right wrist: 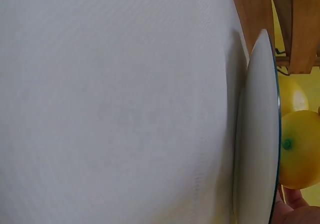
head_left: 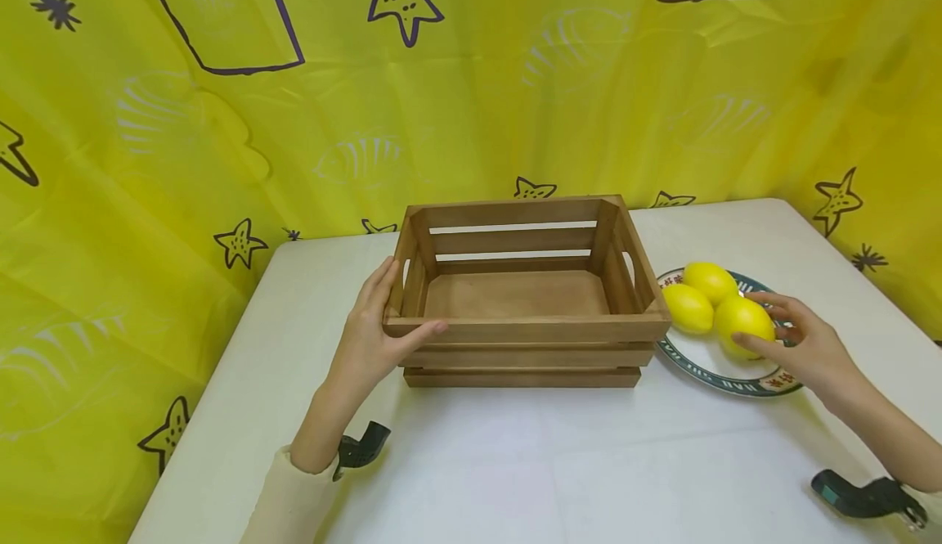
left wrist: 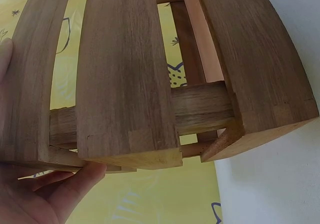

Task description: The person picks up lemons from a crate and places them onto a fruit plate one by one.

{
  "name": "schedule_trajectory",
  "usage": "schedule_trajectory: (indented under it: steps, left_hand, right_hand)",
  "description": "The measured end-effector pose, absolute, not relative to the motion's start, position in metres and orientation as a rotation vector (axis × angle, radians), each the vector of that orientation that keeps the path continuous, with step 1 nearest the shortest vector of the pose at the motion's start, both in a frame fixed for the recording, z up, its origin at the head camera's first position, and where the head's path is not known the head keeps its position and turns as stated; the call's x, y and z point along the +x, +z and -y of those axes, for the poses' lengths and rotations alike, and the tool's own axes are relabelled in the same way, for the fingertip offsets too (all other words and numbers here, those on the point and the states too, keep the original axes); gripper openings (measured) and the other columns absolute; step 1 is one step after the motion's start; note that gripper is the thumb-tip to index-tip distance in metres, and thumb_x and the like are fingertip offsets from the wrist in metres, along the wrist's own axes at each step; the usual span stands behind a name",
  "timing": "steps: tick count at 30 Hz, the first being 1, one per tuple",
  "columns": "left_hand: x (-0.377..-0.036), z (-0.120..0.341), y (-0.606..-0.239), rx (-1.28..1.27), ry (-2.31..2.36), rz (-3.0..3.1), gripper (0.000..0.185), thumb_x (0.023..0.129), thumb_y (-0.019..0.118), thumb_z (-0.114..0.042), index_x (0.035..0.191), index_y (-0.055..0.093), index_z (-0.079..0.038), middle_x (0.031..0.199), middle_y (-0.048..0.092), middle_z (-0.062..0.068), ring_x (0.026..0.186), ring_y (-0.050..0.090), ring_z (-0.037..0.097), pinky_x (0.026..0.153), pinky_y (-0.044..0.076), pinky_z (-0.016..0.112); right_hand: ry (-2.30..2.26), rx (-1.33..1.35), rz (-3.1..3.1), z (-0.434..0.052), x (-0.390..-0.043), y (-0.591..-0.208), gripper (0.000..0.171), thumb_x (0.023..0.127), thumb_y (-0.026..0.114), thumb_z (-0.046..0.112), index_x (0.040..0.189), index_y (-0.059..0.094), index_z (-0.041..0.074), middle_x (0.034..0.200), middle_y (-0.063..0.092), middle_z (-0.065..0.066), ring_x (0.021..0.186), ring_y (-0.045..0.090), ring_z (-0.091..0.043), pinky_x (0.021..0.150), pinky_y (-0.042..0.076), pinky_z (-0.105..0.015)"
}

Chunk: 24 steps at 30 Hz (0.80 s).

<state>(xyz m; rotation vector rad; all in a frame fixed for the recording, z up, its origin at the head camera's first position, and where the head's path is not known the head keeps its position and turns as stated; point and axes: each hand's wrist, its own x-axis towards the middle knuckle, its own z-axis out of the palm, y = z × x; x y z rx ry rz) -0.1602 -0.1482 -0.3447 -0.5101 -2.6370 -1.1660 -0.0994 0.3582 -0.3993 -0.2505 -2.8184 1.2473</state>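
A slatted wooden crate (head_left: 526, 331), open at the top, stands in the middle of the table. My left hand (head_left: 371, 331) grips its front left corner, thumb over the front rim and fingers along the left side. In the left wrist view, the fingers and thumb of that hand (left wrist: 55, 194) hold the crate's edge. On the right, my right hand (head_left: 809, 348) has its thumb and fingers around the nearest yellow lemon (head_left: 743, 325) on a plate (head_left: 710, 374). Two more lemons, one at the left (head_left: 686, 309) and one behind (head_left: 710, 282), lie against it.
The plate has a green patterned rim and sits close to the crate's right side. A white cloth (head_left: 515, 462) covers the table. Behind it hangs a yellow curtain (head_left: 471, 102) with starfish drawings. Each wrist wears a black device (head_left: 362, 446).
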Motion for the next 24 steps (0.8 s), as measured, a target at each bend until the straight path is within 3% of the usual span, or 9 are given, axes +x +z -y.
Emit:
schedule_trajectory:
  steps: [5,8,11,14,16,18,19,21,24]
  left_hand:
    - [-0.159,0.149,-0.345,-0.517,-1.167,2.637,0.102,0.077,0.083,-0.037,0.155,0.024,-0.007,0.160,0.023,0.010,0.144,0.027,0.036,0.110,0.032,0.058]
    - [-0.159,0.149,-0.345,-0.518,-1.167,2.635,0.102,0.077,0.083,-0.037,0.155,0.024,-0.007,0.160,0.023,0.010,0.144,0.027,0.036,0.110,0.032,0.058]
    - [-0.159,0.149,-0.345,-0.512,-1.170,2.634,0.103,0.077,0.083,-0.037,0.155,0.024,-0.007,0.160,0.023,0.010,0.144,0.027,0.036,0.110,0.032,0.058]
    - [-0.158,0.149,-0.344,-0.502,-1.168,2.639,0.103,0.077,0.084,-0.037,0.155,0.024,-0.007,0.160,0.023,0.009,0.144,0.027,0.036,0.110,0.032,0.057]
    - [-0.158,0.149,-0.345,-0.502,-1.165,2.643,0.103,0.077,0.084,-0.037,0.155,0.024,-0.007,0.160,0.023,0.009,0.144,0.027,0.036,0.110,0.032,0.058]
    - [-0.158,0.149,-0.345,-0.503,-1.164,2.646,0.103,0.077,0.084,-0.037,0.155,0.024,-0.007,0.160,0.022,0.008,0.144,0.027,0.036,0.110,0.032,0.058]
    - [-0.158,0.149,-0.345,-0.503,-1.165,2.647,0.103,0.077,0.084,-0.037,0.155,0.024,-0.007,0.160,0.022,0.008,0.144,0.027,0.036,0.110,0.032,0.058]
    - [-0.158,0.148,-0.345,-0.502,-1.168,2.646,0.103,0.077,0.084,-0.037,0.155,0.024,-0.008,0.160,0.022,0.008,0.144,0.027,0.036,0.110,0.032,0.058]
    - [-0.158,0.149,-0.345,-0.500,-1.174,2.645,0.103,0.077,0.084,-0.037,0.155,0.024,-0.008,0.160,0.022,0.007,0.144,0.027,0.036,0.110,0.032,0.058]
  right_hand:
    - [1.265,-0.229,2.837,-0.362,-0.099,-0.408,0.054,0.094,0.067,0.031,0.142,0.043,0.028,0.135,0.034,-0.038,0.087,0.038,0.006,0.063,0.044,-0.011]
    - [1.274,-0.222,2.847,-0.362,-0.099,-0.411,0.054,0.095,0.066,0.031,0.142,0.043,0.018,0.136,0.036,-0.038,0.087,0.036,0.013,0.064,0.046,-0.010]
    - [1.263,-0.230,2.860,-0.362,-0.101,-0.411,0.056,0.095,0.065,0.032,0.142,0.042,0.011,0.137,0.036,-0.037,0.092,0.041,0.006,0.065,0.046,-0.010]
    - [1.268,-0.236,2.870,-0.361,-0.100,-0.409,0.056,0.096,0.063,0.033,0.140,0.041,0.006,0.138,0.035,-0.038,0.100,0.050,-0.018,0.064,0.048,-0.013]
    - [1.285,-0.248,2.868,-0.361,-0.098,-0.408,0.050,0.097,0.061,0.033,0.137,0.044,0.009,0.138,0.034,-0.038,0.099,0.052,-0.017,0.063,0.050,-0.015]
    - [1.318,-0.244,2.850,-0.361,-0.095,-0.406,0.042,0.098,0.060,0.032,0.134,0.047,0.014,0.137,0.035,-0.038,0.093,0.056,-0.008,0.061,0.052,-0.018]
    - [1.339,-0.240,2.835,-0.361,-0.094,-0.405,0.037,0.098,0.060,0.031,0.131,0.049,0.019,0.134,0.041,-0.033,0.088,0.056,0.001,0.061,0.053,-0.019]
    - [1.390,-0.222,2.796,-0.362,-0.092,-0.404,0.028,0.098,0.060,0.028,0.125,0.050,0.030,0.124,0.055,-0.009,0.079,0.049,0.016,0.061,0.054,-0.019]
    - [1.421,-0.159,2.726,-0.364,-0.090,-0.403,0.031,0.098,0.060,0.021,0.122,0.048,0.037,0.107,0.052,0.026,0.080,0.052,0.016,0.062,0.054,-0.016]
